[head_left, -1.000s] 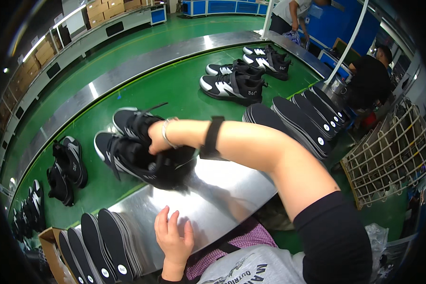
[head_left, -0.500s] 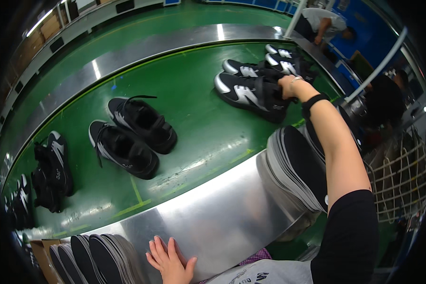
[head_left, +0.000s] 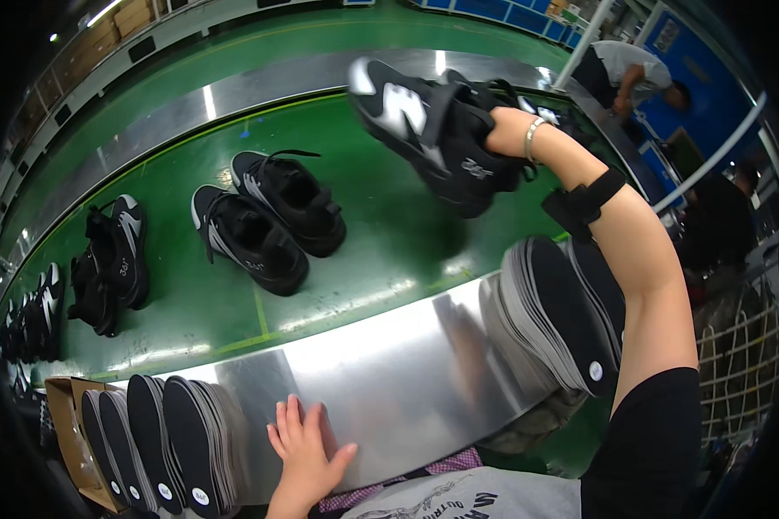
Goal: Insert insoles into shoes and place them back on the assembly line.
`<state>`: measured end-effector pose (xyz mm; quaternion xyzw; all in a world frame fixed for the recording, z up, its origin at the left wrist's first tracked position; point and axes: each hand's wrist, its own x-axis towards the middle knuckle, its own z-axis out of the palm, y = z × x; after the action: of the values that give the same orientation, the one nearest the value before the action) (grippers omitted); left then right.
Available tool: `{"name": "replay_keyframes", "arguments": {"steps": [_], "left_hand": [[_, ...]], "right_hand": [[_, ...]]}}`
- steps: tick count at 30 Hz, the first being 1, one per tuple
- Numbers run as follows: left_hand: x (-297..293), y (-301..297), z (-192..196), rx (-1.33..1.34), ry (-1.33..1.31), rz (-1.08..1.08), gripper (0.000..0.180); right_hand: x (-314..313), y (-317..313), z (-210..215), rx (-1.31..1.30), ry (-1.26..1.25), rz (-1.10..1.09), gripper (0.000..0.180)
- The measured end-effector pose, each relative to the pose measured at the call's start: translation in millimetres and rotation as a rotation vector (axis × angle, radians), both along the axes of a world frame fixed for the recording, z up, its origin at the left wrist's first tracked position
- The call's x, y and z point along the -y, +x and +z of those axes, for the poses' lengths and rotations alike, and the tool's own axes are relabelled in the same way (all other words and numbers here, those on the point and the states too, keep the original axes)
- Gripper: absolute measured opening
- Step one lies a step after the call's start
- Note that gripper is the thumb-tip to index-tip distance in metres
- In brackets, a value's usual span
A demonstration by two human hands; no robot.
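My right hand [head_left: 504,130] grips a pair of black sneakers with white side patches [head_left: 433,130] and holds them lifted above the green conveyor belt [head_left: 381,242]. A black strap [head_left: 582,201] wraps that forearm and a bracelet sits at the wrist. My left hand [head_left: 307,450] lies flat, fingers spread, on the shiny metal ledge [head_left: 389,372] at the belt's near edge. Another pair of black sneakers [head_left: 268,221] stands on the belt to the left of the lifted pair.
More black shoes [head_left: 112,259] lie further left on the belt. Stacks of black insoles stand on edge at the lower left [head_left: 160,441] and at the right [head_left: 554,320]. A cardboard box [head_left: 61,415] sits at far left. A person [head_left: 632,78] bends over at upper right.
My right hand has taken hold of the black-and-white pair at the right of the belt and lifted it up and toward me. The left hand has stayed on the metal ledge.
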<state>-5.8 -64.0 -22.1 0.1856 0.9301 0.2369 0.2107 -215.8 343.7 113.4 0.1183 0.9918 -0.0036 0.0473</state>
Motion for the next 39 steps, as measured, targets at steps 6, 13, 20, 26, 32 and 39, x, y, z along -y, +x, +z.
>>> {"name": "replay_keyframes", "arguments": {"steps": [6,13,20,26,32,39], "left_hand": [[-20,12,53,0.211,0.590,-0.032,0.070],[-64,37,18,0.115,0.789,0.163,0.089],[-69,22,13,-0.346,0.435,0.262,0.086],[-80,12,8,0.105,0.910,0.243,0.081],[-98,2,29,-0.686,0.309,-0.116,0.041],[-90,-25,41,-0.686,0.483,-0.085,0.015]], "right_hand": [[111,104,46,0.069,0.010,0.183,0.026],[177,214,-29,0.347,0.064,0.360,0.025],[139,255,-30,-0.111,-0.297,0.453,0.016],[28,254,-35,-0.016,0.024,-0.090,0.042],[1,260,-47,0.126,-0.118,-0.253,0.062],[10,267,-34,-0.211,-0.132,-0.217,0.041]]}}
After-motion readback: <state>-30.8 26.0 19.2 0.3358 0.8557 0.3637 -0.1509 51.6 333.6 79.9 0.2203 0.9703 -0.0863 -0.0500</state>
